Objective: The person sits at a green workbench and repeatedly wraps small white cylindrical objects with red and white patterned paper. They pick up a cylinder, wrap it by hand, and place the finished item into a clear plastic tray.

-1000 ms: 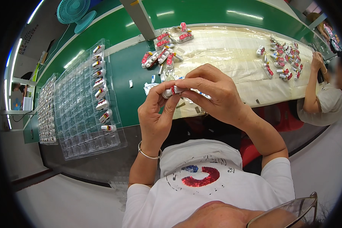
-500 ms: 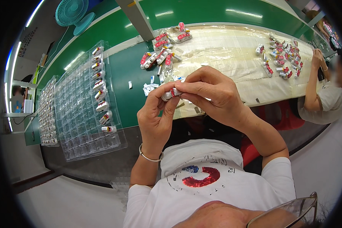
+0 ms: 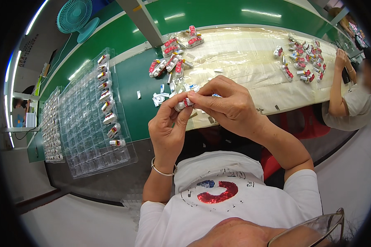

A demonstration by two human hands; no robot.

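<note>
Small rounded white-and-red piece (image 3: 185, 103): at the centre of the clock, pinched between both hands near the table's front edge.
Filled tray, clear plastic with rows of small white pieces (image 3: 52, 123): far out at 9 o'clock.
Fan, turquoise with a round cage (image 3: 74, 15): at 10 o'clock.
Compartment tray, clear plastic (image 3: 84, 123): at 9 o'clock, one column of white-and-red pieces (image 3: 105, 95) along its right side.
Tabletop, smooth green (image 3: 130, 78): runs under the compartment tray's right part.
Slips, small white-and-blue (image 3: 158, 99): between 9 and 10 o'clock, near the left hand.
Left hand (image 3: 167, 123): thumb and fingertips pinching the piece.
Near pile, red-and-white pieces (image 3: 173, 61): just before 12 o'clock.
Right hand (image 3: 235, 105): thumb and forefinger pinching the piece's right end.
Sheet, wrinkled cream covering (image 3: 243, 78): stretches toward 2 o'clock.
Far pile, red-and-white pieces (image 3: 303, 59): between 2 and 3 o'clock, on the sheet.
Co-worker, pale short-sleeved top (image 3: 346, 107): at 3 o'clock.
</note>
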